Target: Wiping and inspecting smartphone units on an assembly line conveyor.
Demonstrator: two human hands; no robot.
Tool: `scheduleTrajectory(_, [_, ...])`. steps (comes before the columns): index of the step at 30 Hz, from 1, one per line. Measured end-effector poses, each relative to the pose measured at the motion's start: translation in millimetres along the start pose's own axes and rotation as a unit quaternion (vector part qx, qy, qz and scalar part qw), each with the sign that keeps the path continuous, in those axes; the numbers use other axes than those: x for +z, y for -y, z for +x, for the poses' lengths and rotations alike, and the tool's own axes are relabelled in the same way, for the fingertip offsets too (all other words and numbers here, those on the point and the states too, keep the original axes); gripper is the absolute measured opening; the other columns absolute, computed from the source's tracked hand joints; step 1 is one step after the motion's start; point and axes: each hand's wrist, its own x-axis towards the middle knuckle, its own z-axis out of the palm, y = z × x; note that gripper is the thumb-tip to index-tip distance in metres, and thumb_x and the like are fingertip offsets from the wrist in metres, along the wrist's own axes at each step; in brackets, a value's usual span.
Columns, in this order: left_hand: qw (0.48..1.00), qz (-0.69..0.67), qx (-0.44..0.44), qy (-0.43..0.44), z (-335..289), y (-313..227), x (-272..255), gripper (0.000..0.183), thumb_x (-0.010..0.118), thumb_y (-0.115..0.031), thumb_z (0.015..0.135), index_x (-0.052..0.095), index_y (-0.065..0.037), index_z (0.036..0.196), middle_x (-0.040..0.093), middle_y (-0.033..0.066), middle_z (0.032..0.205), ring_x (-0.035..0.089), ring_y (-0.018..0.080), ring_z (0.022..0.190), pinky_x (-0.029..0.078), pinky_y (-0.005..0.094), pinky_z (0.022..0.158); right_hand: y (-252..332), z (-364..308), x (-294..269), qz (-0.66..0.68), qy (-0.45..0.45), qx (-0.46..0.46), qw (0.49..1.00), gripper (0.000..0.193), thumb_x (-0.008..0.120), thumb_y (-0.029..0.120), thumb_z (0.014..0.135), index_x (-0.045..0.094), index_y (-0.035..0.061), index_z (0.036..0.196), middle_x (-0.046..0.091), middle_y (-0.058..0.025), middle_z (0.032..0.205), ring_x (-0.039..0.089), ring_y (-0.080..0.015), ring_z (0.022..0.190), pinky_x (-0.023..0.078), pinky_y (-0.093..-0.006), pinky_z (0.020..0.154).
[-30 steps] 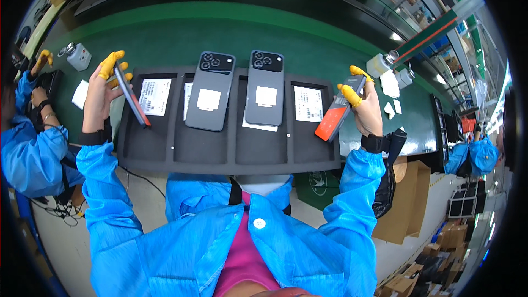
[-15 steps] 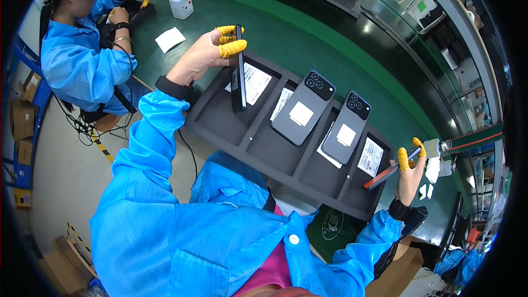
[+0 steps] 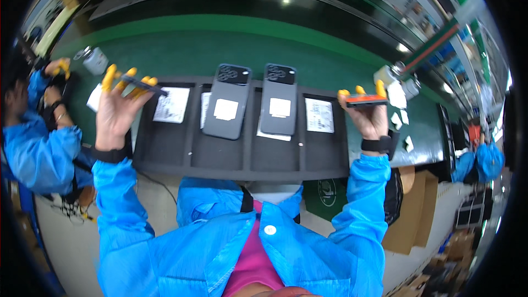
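My left hand (image 3: 116,115), with yellow finger cots, grips a dark smartphone (image 3: 144,84) seen almost edge-on. It is raised by the left end of a black compartmented tray (image 3: 220,175). At the tray's right end my right hand (image 3: 369,120), also in yellow finger cots, holds a smartphone with an orange edge (image 3: 366,99). Between the hands, a grey-blue smartphone (image 3: 230,126) lies camera side up over the second compartment from the left. Another grey-blue smartphone (image 3: 279,121) lies over the third, partly on a white label. Printed labels (image 3: 171,105) (image 3: 319,115) lie in the outer compartments.
A green bench (image 3: 308,58) carries the tray. A bottle (image 3: 94,60) stands at the far left, more bottles (image 3: 388,73) and white paper scraps (image 3: 396,121) at the right. A co-worker in blue (image 3: 44,148) sits at left. A cardboard box (image 3: 410,220) stands below right.
The view has turned, so the tray now looks level. My left hand has turned palm up, tilting its phone from upright to nearly flat. My right hand's phone has also levelled, its orange edge facing me.
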Motion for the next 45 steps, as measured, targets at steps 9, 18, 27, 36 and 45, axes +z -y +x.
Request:
scheduleTrajectory(9, [0.987, -0.131, -0.064, 0.069, -27, -7, -7, 0.057, 0.052, -0.038, 0.096, 0.038, 0.009, 0.125, 0.040, 0.0325, 0.126, 0.043, 0.0530, 0.120, 0.046, 0.0594, 0.098, -6, -2, -11, 0.110, -0.018, 0.051, 0.992, 0.063, 0.067, 0.043, 0.087, 0.032, 0.0058, 0.123, 0.033, -0.0228, 0.125, 0.041, -0.0449, 0.121, 0.042, -0.0624, 0.100])
scheduleTrajectory(18, [0.982, -0.178, -0.058, 0.035, -56, 18, -3, 0.061, 0.049, -0.042, 0.096, 0.040, 0.011, 0.125, 0.043, 0.0316, 0.120, 0.044, 0.0505, 0.120, 0.047, 0.0550, 0.099, -5, -5, -10, 0.151, -0.019, 0.048, 0.987, 0.060, 0.068, 0.042, 0.086, 0.035, 0.0078, 0.123, 0.033, -0.0252, 0.129, 0.038, -0.0469, 0.122, 0.036, -0.0638, 0.103])
scheduleTrajectory(27, [0.967, -0.226, -0.107, 0.044, -56, 26, 1, 0.057, 0.059, -0.036, 0.092, 0.040, 0.009, 0.120, 0.044, 0.0328, 0.118, 0.046, 0.0496, 0.117, 0.046, 0.0537, 0.101, -6, -5, -7, 0.155, -0.006, 0.044, 0.987, 0.061, 0.069, 0.039, 0.086, 0.034, 0.0072, 0.124, 0.031, -0.0256, 0.132, 0.035, -0.0470, 0.125, 0.035, -0.0620, 0.106])
scheduleTrajectory(36, [0.967, -0.236, -0.088, 0.021, -50, 38, -3, 0.060, 0.060, -0.037, 0.091, 0.037, 0.010, 0.121, 0.045, 0.0281, 0.120, 0.047, 0.0473, 0.115, 0.047, 0.0532, 0.101, -3, -17, -14, -0.018, 0.052, -0.034, 0.998, 0.043, 0.070, 0.039, 0.085, 0.058, 0.0003, 0.099, 0.060, -0.0226, 0.104, 0.056, -0.0410, 0.103, 0.042, -0.0587, 0.099])
scheduleTrajectory(45, [0.954, -0.286, -0.090, 0.002, -59, 37, 7, 0.066, 0.048, -0.043, 0.096, 0.028, 0.011, 0.128, 0.041, 0.0335, 0.119, 0.051, 0.0486, 0.111, 0.054, 0.0493, 0.091, -22, -34, 9, -0.357, 0.114, -0.322, 0.870, 0.045, 0.063, 0.024, 0.092, 0.043, 0.0080, 0.130, 0.051, -0.0087, 0.120, 0.061, -0.0241, 0.099, 0.057, -0.0442, 0.083])
